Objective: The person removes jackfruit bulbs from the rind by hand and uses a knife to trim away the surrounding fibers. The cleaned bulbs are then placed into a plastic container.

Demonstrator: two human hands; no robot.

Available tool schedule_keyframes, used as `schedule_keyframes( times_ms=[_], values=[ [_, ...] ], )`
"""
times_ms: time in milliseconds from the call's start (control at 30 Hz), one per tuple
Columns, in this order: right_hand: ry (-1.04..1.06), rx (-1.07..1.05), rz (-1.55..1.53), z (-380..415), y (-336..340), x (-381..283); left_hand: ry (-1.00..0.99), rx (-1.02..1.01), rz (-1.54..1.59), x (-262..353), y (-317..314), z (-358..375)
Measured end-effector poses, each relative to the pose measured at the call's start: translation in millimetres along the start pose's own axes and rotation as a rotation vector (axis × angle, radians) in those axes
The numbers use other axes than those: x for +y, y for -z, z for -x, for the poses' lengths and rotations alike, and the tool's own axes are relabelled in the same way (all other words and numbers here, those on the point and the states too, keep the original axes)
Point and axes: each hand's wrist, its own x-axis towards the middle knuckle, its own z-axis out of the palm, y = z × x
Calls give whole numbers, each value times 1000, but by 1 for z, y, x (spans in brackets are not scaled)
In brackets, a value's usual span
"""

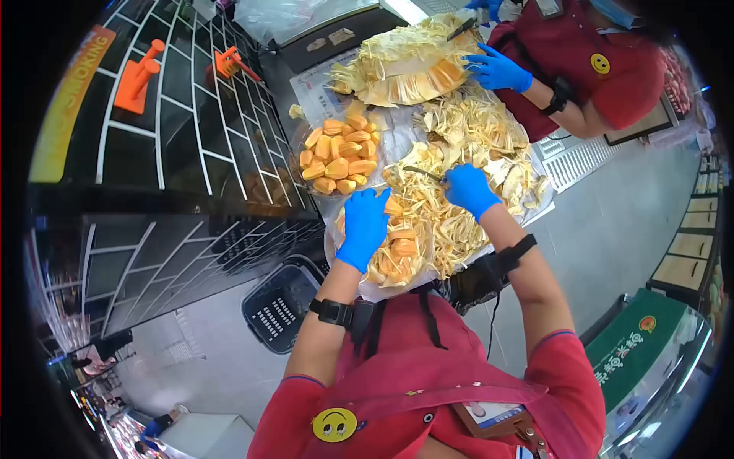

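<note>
My left hand (365, 228), in a blue glove, has its fingers closed at an orange jackfruit pod (393, 206). More loose pods (404, 246) lie just below it among pale fibres. My right hand (469, 190), also gloved in blue, is closed around a thin dark knife (422, 173) that points left over the jackfruit strands (451, 222). Its grip end is hidden in the fist. Up and left of my hands, a heap of cleaned jackfruit pods (340, 157) sits beside the wall.
Across the table a co-worker's gloved hand (498, 69) touches a large opened jackfruit piece (405, 65), with another knife (462, 29) at its top. Jackfruit scraps (482, 122) cover the middle. A black basket (281, 304) stands on the floor at left, near the tiled wall (183, 99).
</note>
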Motion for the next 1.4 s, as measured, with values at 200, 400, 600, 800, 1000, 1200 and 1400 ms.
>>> schedule_keyframes(
  times_ms=[200, 400, 600, 800, 1000, 1200, 1400],
  values=[
    [-145, 253, -125, 33, 6, -4, -129, 215, 174, 2, -12, 20],
    [-40, 505, -489, 62, 41, -15, 315, 128, 1185, 16, 39, 44],
    [-188, 315, -1049, 108, 93, -97, 388, -308, 1778, 15, 72, 60],
    [-317, 195, -1312, 113, 100, -162, 125, -301, 1566, 4, 73, 59],
    [-300, 12, -1512, 109, 103, -157, 118, -562, 1491, 0, 98, 60],
    [-318, 217, -1403, 118, 110, -135, 394, -534, 2027, 23, 69, 78],
    [-358, 384, -1122, 123, 93, -92, 392, -552, 2748, 51, 63, 89]
  ],
)
